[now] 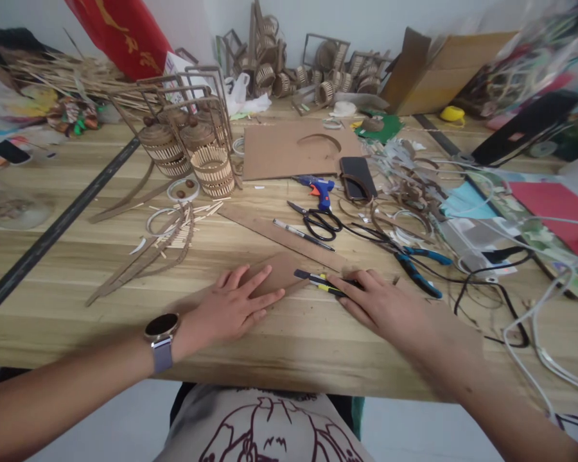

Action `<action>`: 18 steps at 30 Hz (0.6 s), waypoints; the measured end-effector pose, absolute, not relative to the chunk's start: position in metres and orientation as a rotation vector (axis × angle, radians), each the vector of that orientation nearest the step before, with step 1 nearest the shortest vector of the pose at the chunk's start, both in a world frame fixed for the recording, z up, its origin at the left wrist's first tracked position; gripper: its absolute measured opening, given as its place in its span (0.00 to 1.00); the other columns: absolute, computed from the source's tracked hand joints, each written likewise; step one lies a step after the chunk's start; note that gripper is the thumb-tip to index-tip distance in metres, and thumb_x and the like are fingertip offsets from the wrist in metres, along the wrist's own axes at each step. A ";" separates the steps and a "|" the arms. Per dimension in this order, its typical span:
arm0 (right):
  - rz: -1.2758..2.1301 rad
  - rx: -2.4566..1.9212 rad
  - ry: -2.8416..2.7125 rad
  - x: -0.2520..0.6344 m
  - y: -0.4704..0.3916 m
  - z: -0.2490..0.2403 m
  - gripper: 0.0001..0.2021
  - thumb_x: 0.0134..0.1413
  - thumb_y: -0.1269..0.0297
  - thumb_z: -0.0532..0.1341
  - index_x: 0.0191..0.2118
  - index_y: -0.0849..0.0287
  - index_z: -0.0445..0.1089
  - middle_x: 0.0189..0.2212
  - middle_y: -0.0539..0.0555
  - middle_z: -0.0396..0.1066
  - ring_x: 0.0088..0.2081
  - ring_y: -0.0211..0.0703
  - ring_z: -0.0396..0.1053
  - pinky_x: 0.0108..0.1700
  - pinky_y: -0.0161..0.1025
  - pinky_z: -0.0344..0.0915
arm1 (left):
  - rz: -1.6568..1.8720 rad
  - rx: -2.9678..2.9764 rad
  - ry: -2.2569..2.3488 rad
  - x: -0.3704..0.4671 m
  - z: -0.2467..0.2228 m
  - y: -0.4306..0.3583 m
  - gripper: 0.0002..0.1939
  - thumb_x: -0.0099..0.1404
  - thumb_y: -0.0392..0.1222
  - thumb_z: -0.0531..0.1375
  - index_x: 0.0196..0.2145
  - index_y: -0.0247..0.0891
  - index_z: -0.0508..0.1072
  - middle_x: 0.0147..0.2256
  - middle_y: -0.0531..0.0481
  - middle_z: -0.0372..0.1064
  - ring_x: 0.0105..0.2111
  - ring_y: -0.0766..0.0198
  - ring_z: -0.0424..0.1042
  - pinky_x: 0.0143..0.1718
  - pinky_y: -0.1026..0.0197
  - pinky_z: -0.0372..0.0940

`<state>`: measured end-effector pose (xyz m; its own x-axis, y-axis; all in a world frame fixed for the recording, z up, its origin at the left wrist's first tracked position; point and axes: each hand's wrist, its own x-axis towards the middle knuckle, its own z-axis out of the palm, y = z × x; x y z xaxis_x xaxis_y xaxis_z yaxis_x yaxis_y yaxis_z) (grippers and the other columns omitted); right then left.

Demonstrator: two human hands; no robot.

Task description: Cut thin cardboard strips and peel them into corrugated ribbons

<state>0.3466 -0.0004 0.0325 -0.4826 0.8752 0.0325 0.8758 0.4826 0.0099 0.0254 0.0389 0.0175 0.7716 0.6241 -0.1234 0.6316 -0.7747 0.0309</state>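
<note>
My left hand [228, 308] lies flat with fingers spread on a small piece of brown cardboard [283, 271] near the table's front edge. In my right hand [380, 300] is a black and yellow utility knife [322, 281], held low with its front end pointing left at the cardboard. Part of the knife's handle is hidden under my fingers. Just beyond both hands lies a long cardboard strip [262, 232], with a pen [301, 233] resting along it. Black-handled scissors [322, 223] and a blue glue gun [322, 192] sit farther back.
Small lantern-like baskets in frames [212, 170] stand at the back left, near thin wooden sticks and curled strips [173, 237]. A cardboard sheet [284, 151] and a phone [358, 178] lie behind the tools. Blue-handled pliers [419, 273], tangled cables and a white cord [534, 327] crowd the right.
</note>
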 end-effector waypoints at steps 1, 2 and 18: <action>-0.049 -1.594 -2.676 0.347 -0.001 0.030 0.21 0.69 0.57 0.49 0.61 0.51 0.66 0.42 0.59 0.71 0.40 0.47 0.72 0.36 0.41 0.72 | -0.161 2.885 1.030 0.025 0.017 0.039 0.24 0.75 0.49 0.48 0.66 0.63 0.52 0.69 0.46 0.45 0.60 0.37 0.55 0.53 0.38 0.57; -0.049 -1.601 -2.661 0.347 -0.002 0.028 0.21 0.69 0.56 0.49 0.61 0.51 0.67 0.42 0.59 0.71 0.40 0.47 0.72 0.37 0.41 0.72 | -0.151 2.881 1.033 0.025 0.016 0.039 0.24 0.75 0.49 0.48 0.66 0.64 0.53 0.70 0.47 0.45 0.61 0.37 0.55 0.53 0.38 0.56; -0.138 -1.709 -2.559 0.336 -0.034 0.013 0.22 0.69 0.56 0.47 0.62 0.53 0.64 0.43 0.61 0.70 0.43 0.51 0.71 0.38 0.44 0.74 | -0.012 2.880 1.083 0.025 0.012 0.036 0.23 0.75 0.49 0.46 0.65 0.61 0.57 0.68 0.46 0.49 0.59 0.38 0.57 0.52 0.38 0.58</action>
<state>0.3361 -0.0336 0.0127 -0.3829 0.9183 0.1003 0.9238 0.3808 0.0404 0.0252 0.0360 0.0119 0.7524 0.6580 -0.0297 0.6585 -0.7504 0.0573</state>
